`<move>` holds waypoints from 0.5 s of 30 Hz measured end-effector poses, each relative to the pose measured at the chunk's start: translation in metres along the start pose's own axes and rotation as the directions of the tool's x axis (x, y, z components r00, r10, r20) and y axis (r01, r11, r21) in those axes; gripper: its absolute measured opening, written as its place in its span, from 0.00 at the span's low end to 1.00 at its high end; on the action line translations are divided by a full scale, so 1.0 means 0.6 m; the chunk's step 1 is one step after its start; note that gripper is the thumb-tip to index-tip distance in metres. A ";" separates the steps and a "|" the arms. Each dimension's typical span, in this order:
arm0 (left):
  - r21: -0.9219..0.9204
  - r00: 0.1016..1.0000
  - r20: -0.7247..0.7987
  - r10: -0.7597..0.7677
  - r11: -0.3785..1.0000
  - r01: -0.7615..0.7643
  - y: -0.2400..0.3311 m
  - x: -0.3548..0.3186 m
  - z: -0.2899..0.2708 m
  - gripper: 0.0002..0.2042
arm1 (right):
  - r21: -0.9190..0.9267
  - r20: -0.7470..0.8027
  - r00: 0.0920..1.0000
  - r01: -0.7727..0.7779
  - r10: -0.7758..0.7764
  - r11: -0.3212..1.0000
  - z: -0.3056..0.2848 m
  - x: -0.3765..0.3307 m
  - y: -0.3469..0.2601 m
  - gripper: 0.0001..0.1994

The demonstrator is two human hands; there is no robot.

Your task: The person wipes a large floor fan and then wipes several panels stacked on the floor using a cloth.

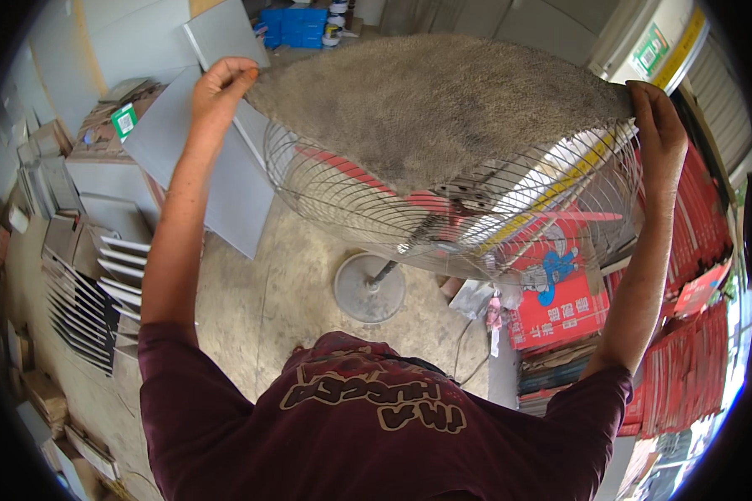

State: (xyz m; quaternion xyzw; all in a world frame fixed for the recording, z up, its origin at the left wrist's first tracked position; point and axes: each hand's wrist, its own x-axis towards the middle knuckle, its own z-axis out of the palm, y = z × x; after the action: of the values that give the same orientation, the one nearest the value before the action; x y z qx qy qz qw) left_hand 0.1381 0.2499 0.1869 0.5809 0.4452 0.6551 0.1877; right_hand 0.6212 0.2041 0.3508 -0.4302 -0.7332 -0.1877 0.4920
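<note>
A grey shaggy mat (pixel 430 100) is spread over the top of a standing fan's round wire guard (pixel 368 204). My left hand (pixel 221 83) pinches the mat's left edge, raised above the guard rim. On the far side, my right hand (pixel 656 138) grips the mat's right edge against the wire guard. Red fan blades (pixel 351 171) show through the wires beneath the mat. The fan's pole runs down to a round grey base (pixel 368 288) on the concrete floor. My maroon shirt (pixel 368 434) fills the bottom of the view.
Grey flat panels (pixel 217 179) lean at the left beside stacked white slatted pieces (pixel 92 292). Red printed cartons (pixel 560 305) and stacks of red packs (pixel 685 367) stand at the right. Blue crates (pixel 297 25) sit at the back. A cable (pixel 464 342) trails on the floor.
</note>
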 end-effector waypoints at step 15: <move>-0.286 0.951 -0.053 -0.306 0.917 0.279 -0.117 -0.107 -0.026 0.07 | -0.002 0.132 0.986 0.098 -0.097 0.995 0.078 0.022 -0.097 0.09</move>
State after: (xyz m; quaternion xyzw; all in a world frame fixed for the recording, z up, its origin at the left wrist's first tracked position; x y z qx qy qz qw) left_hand 0.1208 0.2326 0.0937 0.4435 0.4401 0.7024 0.3408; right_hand 0.5456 0.2104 0.3501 -0.4073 -0.7835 -0.1858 0.4310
